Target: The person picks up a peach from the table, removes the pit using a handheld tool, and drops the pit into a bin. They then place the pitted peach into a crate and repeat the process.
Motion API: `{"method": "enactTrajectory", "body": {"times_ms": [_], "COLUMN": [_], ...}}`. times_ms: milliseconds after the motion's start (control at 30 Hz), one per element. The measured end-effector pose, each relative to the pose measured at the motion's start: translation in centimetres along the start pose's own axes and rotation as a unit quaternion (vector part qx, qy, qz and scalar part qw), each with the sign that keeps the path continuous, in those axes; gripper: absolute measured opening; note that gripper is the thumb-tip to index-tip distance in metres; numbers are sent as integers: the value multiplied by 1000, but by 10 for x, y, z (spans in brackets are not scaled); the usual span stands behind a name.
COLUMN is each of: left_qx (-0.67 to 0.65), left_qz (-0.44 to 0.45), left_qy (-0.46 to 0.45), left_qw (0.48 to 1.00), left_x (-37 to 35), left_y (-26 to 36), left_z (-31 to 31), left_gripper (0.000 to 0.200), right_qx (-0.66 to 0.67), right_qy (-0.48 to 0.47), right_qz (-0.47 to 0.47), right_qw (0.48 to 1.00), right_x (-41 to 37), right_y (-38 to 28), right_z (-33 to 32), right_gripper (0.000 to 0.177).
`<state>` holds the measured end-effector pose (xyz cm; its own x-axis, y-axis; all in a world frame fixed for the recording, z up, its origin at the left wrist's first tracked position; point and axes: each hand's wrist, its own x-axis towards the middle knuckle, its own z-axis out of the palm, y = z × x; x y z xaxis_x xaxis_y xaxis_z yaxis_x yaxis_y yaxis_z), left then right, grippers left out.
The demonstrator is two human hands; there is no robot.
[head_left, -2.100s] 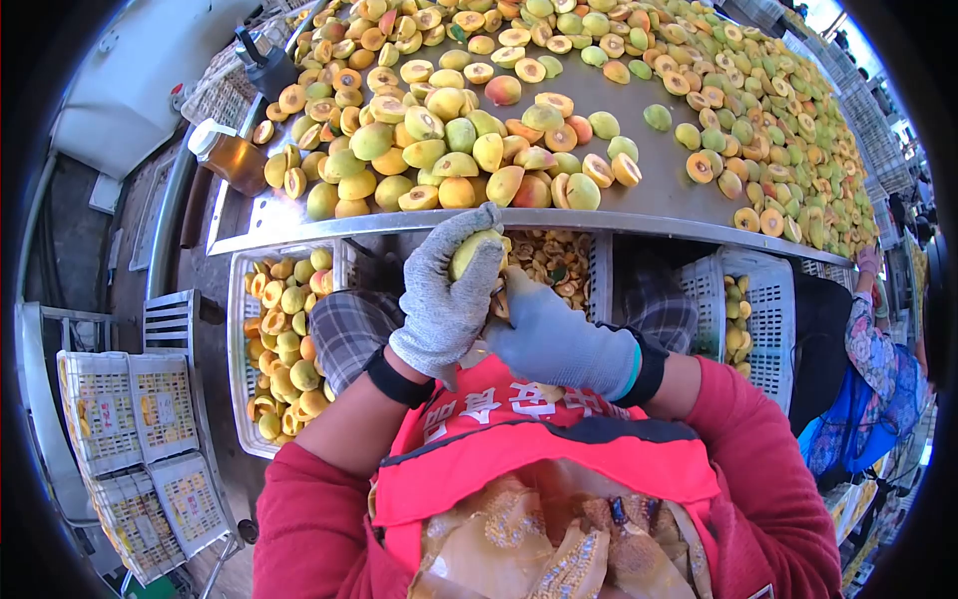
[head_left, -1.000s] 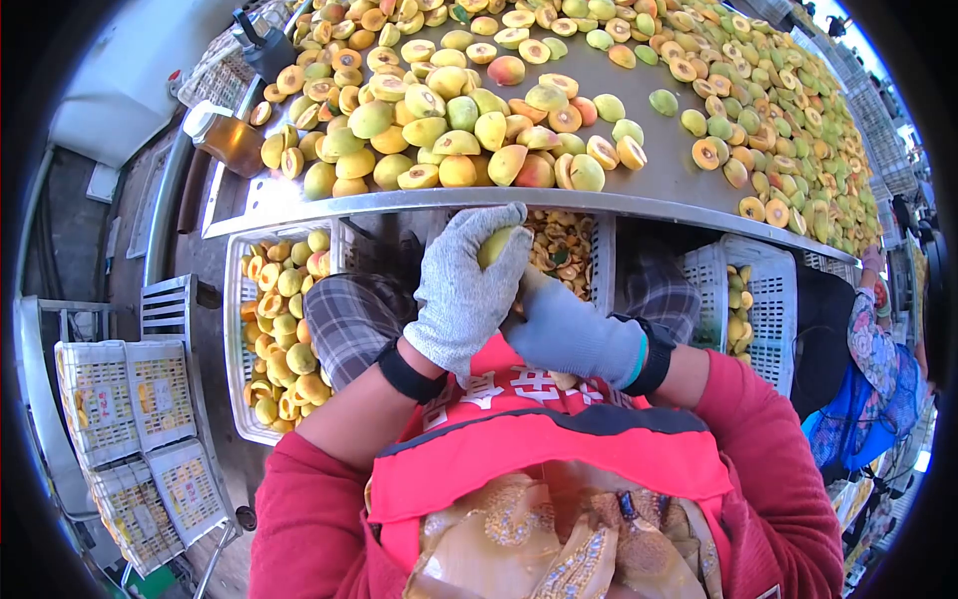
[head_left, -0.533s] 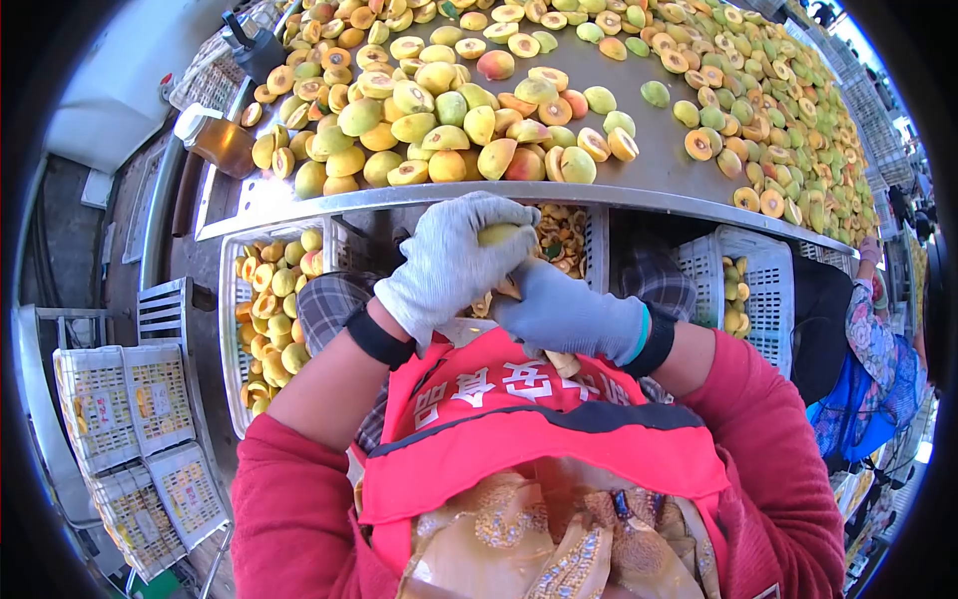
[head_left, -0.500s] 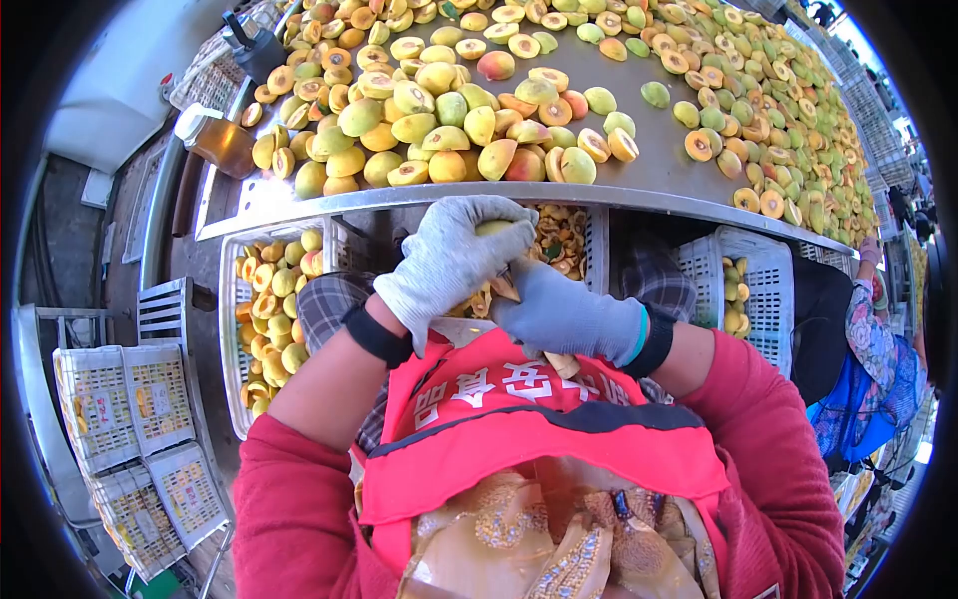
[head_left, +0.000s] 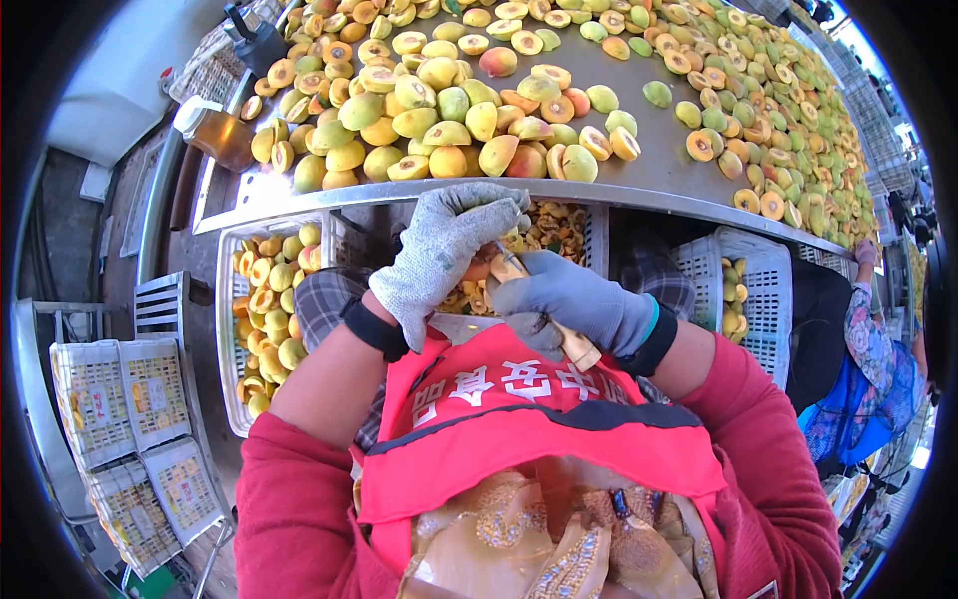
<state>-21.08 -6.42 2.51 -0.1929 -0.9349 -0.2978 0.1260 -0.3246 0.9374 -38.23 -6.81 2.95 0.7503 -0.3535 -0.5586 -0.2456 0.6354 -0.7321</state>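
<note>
My left hand, in a pale grey-white glove, is closed above the crate between my knees. An orange-red piece of peach half shows under its curled fingers; the rest is hidden. My right hand, in a blue-grey glove, grips a bamboo-handled pitting tool whose handle end sticks out below the palm. The tool's upper end points at the left hand's fingers, close to the fruit. Below both hands, a crate contains small brownish-yellow scraps.
Peach halves are heaped on the metal table ahead. A crate of peach halves stands at left, another white crate at right. A jar of amber liquid sits at the table's left corner. A co-worker is at far right.
My hands have turned and parted slightly. The tool's handle and upper end now show more. The greenish fruit surface seen earlier in the left hand is hidden, and an orange-red part shows below.
</note>
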Motion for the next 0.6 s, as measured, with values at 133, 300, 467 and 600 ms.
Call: {"method": "enactTrajectory", "body": {"times_ms": [133,300,467,600], "left_qx": [67,51,154,121], "left_qz": [19,105,50,51], "left_qy": [24,86,56,65], "left_qw": [997,989,985,989], "left_x": [2,1,4,8], "left_y": [7,-11,-7,-5], "left_z": [5,16,11,15], "left_gripper": [24,24,26,26], "right_qx": [-109,-100,-181,-128], "right_qy": [55,98,107,154], "right_qz": [-22,-25,-17,-25], "right_qw": [992,990,978,979], "right_x": [-2,-3,-4,-4], "right_y": [-6,-2,0,1], "right_z": [8,13,15,23], "right_gripper": [22,23,22,22]}}
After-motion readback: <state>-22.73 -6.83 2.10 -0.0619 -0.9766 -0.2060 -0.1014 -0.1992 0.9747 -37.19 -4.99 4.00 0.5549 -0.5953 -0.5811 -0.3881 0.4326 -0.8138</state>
